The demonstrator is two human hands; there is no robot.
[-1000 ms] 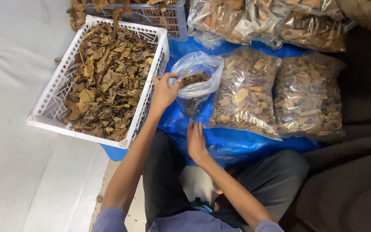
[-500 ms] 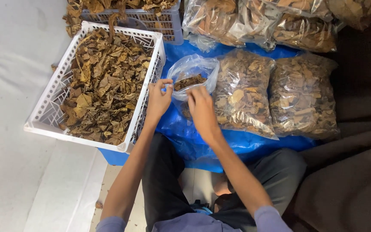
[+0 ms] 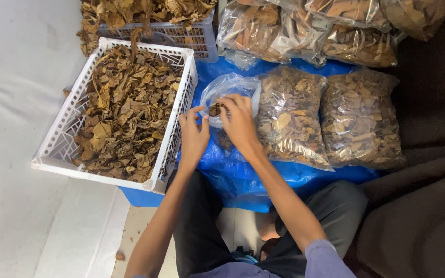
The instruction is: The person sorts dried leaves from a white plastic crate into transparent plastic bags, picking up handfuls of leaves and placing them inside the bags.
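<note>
A small clear plastic bag [image 3: 231, 95] lies at the centre of the frame on a blue sheet [image 3: 243, 175]; its lower half is hidden behind both hands, and its few brown leaves are hard to make out. The right hand [image 3: 240, 123] lies over the bag's mouth, fingers curled, pinching the rim. The left hand [image 3: 194, 136] touches the bag's left edge, fingers loosely spread; whether it grips cannot be told. Two full leaf bags [image 3: 330, 118] lie just right. One white basket [image 3: 68, 123] of dry leaves sits at left, and a second basket [image 3: 191, 36] is cut off at the top edge.
</note>
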